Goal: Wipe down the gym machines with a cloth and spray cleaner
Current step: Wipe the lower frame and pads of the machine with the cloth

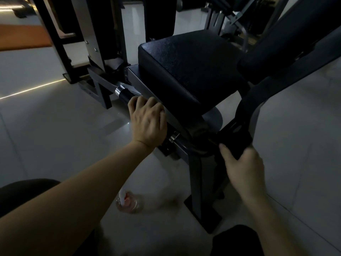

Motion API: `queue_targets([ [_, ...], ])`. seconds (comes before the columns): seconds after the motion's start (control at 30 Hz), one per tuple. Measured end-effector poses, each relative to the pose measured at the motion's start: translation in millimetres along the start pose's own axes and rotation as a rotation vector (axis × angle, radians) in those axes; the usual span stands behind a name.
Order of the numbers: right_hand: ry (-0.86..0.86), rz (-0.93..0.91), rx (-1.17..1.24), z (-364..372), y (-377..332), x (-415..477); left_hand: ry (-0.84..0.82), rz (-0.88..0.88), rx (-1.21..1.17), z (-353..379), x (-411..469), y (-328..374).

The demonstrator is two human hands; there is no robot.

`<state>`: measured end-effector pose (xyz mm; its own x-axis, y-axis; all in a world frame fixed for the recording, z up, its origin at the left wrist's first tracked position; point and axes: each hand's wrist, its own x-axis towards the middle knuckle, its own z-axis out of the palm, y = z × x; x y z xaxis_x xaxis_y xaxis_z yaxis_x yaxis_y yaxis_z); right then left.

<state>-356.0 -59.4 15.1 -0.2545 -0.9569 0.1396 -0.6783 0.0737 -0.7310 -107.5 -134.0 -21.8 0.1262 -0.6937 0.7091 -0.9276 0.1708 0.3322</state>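
Left hand (147,121) is gripping the handle (125,95) at the seat (186,67) edge; right hand (243,169) is clutching a dark cloth (238,143); tiled floor (55,126) is lying open around.

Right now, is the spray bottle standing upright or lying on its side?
Upright, it seems: the spray bottle stands on the floor with its white head uppermost, though it is blurred.

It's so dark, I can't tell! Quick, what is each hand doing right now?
Left hand: closed, fingers curled round the black handle beside the seat.
Right hand: closed, gripping the dark cloth against the frame.
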Motion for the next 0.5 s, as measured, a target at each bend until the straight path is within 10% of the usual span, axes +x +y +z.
queue_targets([
  [0.2, -0.139, -0.494, -0.238, 34.5, -25.5, -18.4, 0.011, 0.007, -0.015, 0.3, -0.1, 0.0],
  [0.5, -0.191, -0.534, 0.168, 69.1, -47.6, 5.2, 0.019, 0.031, -0.028, 1.2, 0.4, -3.5],
])
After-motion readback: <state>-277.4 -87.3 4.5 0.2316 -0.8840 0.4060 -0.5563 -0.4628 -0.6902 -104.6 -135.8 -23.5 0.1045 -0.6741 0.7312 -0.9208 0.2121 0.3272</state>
